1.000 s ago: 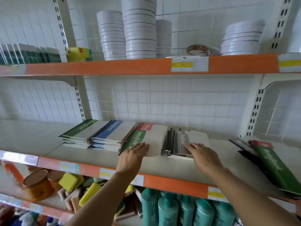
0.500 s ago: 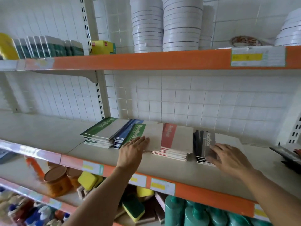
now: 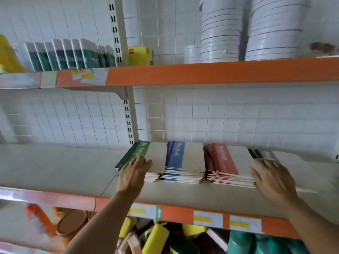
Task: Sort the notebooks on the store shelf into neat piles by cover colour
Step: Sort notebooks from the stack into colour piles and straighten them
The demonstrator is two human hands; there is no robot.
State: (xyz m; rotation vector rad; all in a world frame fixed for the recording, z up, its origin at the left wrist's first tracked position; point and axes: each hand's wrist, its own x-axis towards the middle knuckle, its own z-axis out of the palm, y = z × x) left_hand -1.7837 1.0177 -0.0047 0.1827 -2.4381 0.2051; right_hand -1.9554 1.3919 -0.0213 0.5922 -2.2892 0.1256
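Four notebook piles sit side by side on the shelf [image 3: 55, 167]: green [image 3: 145, 154], blue [image 3: 183, 160], red [image 3: 227, 162], black [image 3: 266, 154]; left hand [image 3: 134, 171] flat on green at nine o'clock; right hand [image 3: 273, 178], fingers spread, on black at three o'clock.

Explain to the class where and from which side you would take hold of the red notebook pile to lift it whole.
Probably grip the red notebook pile at its front edge, coming from the aisle side, fingers under the bottom book and thumb on top. It lies flat with blue pile close on its left and the right hand and black pile on its right, so only the front is open.
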